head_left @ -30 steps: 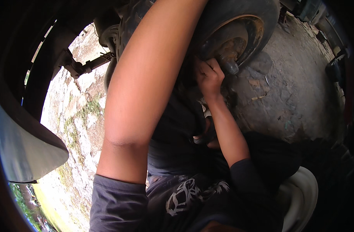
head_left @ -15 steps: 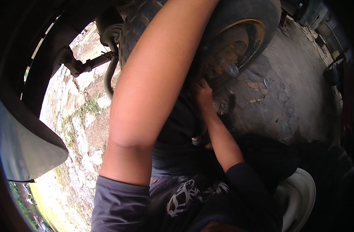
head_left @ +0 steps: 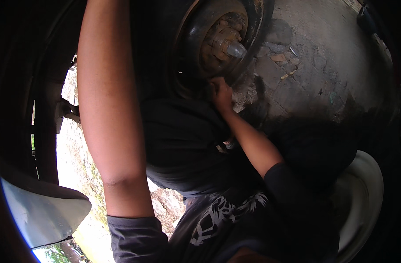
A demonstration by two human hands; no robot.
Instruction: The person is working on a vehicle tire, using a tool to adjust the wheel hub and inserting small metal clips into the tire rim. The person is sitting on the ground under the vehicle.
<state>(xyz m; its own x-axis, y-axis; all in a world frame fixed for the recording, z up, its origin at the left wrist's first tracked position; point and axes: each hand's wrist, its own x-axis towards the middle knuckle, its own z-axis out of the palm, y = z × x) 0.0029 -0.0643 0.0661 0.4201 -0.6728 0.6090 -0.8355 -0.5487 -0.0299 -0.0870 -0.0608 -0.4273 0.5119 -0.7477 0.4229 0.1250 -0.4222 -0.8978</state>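
Observation:
A dark wheel (head_left: 194, 33) with a rusty brown hub (head_left: 224, 39) fills the upper middle of the head view. From the hub's centre sticks out a grey, cone-shaped cap (head_left: 236, 50). At the wheel's lower edge is my right hand (head_left: 221, 93), its fingers curled closed against the rim. Shadow hides the fingertips there. My left arm reaches straight up along the left side of the wheel and leaves the picture at the top, so my left hand is out of sight.
Rough grey ground with broken bits (head_left: 283, 65) lies right of the wheel. A pale round rim (head_left: 371, 193) stands at the lower right. At the left hangs a grey curved panel (head_left: 45, 215), with dark vehicle parts above it and bright ground beyond.
The view has shifted, so the wheel and ground sit farther left and higher. My left arm has swung to the left and stands more upright. My right hand stays at the wheel's lower edge.

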